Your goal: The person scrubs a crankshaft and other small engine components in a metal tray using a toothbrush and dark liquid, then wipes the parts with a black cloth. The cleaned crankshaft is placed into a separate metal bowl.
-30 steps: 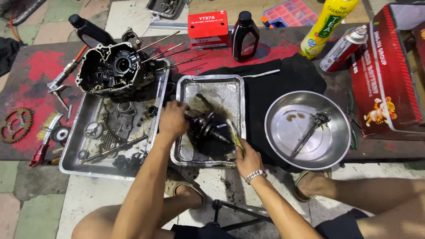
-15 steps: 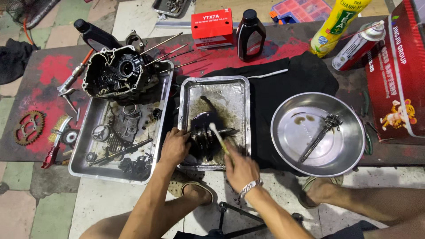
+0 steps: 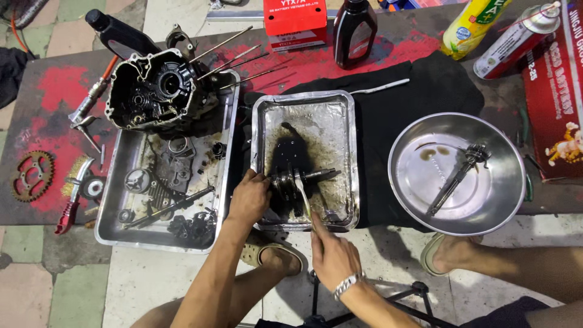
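Note:
A dirty crankshaft (image 3: 290, 176) lies in an oily rectangular steel tray (image 3: 340, 121) in the middle of the view. My left hand (image 3: 248, 197) grips the crankshaft's left end at the tray's near left corner. My right hand (image 3: 331, 252), with a metal watch on the wrist, holds a slim pale brush (image 3: 303, 194) whose tip rests against the crankshaft.
A larger tray (image 3: 115, 182) on the left holds an engine case (image 3: 158, 91) and several small parts. A round steel bowl (image 3: 504, 152) with a shaft sits on the right. Bottles, a spray can, red boxes, a sprocket (image 3: 30, 176) and a black cloth (image 3: 425, 91) lie about.
Both hands have shifted toward the tray's near edge. The crankshaft now lies lower in the tray, and the brush points up at it from below.

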